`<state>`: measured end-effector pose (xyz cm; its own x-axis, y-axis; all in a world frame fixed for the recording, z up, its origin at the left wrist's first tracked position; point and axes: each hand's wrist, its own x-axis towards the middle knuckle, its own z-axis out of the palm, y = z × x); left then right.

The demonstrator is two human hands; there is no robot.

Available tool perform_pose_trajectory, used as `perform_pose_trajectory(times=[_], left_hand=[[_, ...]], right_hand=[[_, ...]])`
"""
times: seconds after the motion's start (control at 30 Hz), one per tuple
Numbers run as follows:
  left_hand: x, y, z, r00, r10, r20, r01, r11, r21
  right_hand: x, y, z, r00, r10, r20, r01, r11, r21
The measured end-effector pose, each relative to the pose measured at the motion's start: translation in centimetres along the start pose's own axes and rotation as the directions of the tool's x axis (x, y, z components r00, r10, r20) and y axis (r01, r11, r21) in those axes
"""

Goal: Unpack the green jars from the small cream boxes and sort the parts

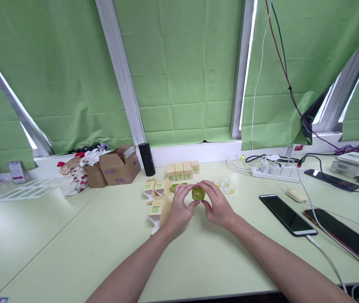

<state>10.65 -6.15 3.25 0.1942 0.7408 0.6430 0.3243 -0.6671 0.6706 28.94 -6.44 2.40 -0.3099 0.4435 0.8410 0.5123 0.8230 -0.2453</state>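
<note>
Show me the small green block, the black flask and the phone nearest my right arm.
green block [198,193]: head view, its top face.
black flask [147,160]: head view, middle of its body.
phone [286,214]: head view, centre of its dark screen.

We record an office-type packing station: a long pale desk [72,235] under windows with green blinds [182,75], carrying a power strip [274,171], charging phones [288,214], a cardboard box [119,166] and small cartons [182,170].
</note>
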Motion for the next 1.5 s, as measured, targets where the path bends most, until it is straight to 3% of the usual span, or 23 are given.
perform_pose_trajectory(times=[0.3, 0.63, 0.9, 1.5], left_hand=[[0.05, -0.01, -0.03, 0.999, 0.014, -0.041, -0.011, 0.997, 0.074], [-0.28, 0.59, -0.11, 0.982, 0.152, -0.11, -0.123, 0.964, 0.235], [-0.77, 0.17, 0.2, 0.955, 0.292, -0.053, -0.26, 0.91, 0.324], [-0.8, -0.17, 0.23, 0.948, 0.317, -0.008, -0.293, 0.887, 0.356]], right_hand=[[0.06, -0.07, -0.08, 1.0, -0.02, -0.011, 0.02, 1.0, -0.012], [0.35, 0.15, -0.04, 0.986, -0.059, -0.153, 0.027, 0.978, -0.205], [-0.01, 0.44, 0.36, 0.991, -0.07, -0.111, 0.033, 0.95, -0.311], [0.48, -0.29, 0.32, 0.989, -0.098, -0.111, 0.051, 0.93, -0.364]])
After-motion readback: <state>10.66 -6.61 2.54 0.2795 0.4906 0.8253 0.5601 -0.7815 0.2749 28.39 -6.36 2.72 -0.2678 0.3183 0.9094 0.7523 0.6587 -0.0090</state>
